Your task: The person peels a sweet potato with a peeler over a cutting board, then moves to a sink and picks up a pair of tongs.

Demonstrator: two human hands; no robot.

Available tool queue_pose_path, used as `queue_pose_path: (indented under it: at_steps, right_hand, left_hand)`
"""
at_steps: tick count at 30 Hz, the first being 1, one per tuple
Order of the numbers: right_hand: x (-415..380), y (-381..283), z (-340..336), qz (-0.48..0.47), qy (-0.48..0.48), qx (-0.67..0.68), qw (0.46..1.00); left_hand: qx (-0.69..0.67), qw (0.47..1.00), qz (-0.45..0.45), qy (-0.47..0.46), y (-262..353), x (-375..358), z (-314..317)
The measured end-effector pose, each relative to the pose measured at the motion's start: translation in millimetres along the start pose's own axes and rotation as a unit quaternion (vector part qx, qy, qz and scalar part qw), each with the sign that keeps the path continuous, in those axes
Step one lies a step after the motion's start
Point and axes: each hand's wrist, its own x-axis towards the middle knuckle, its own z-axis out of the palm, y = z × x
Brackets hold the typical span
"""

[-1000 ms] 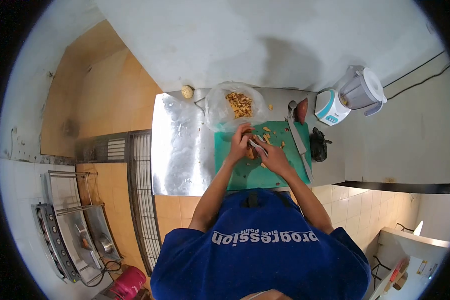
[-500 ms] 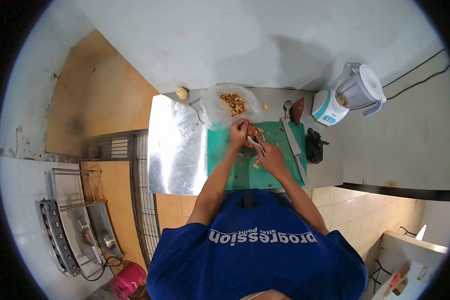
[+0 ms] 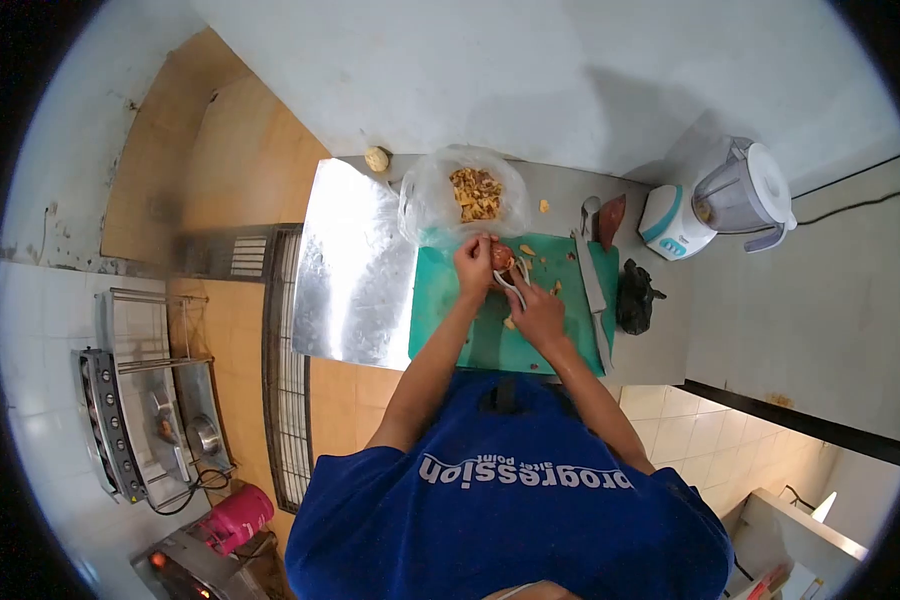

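Observation:
Over the green cutting board (image 3: 440,325), my left hand (image 3: 475,265) is closed on a reddish-brown root piece (image 3: 503,257). My right hand (image 3: 538,315) is closed on a white-handled peeler (image 3: 511,288), which meets the lower side of that piece. Small yellowish peelings lie on the board around both hands. Just beyond the board, an open clear plastic bag (image 3: 420,205) holds brown and yellow scraps (image 3: 477,194). A long knife (image 3: 590,280) rests along the board's right side, with another blade below it.
Behind the knife lie a spoon (image 3: 590,208) and a reddish-brown root (image 3: 612,221). A black plastic bag (image 3: 637,297) sits right of the board. A white and teal blender (image 3: 675,225) stands farther right. One pale round item (image 3: 376,159) is at the back left.
The camera view has shifted and tilted slightly. Both hands stay close together on the root piece and peeler, and more of the piece's reddish surface shows.

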Motion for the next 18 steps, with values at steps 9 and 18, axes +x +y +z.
queue_pose_path:
  at_steps: [9,18]
  right_hand:
    - [-48,15,-1,0.004,-0.028,-0.012,1.000]
    - [0,7,11,0.001,0.000,0.016,1.000]
  left_hand:
    - [0.035,0.996,0.081,-0.020,-1,0,-3]
    - [0.051,0.996,0.060,-0.047,-6,0,-7]
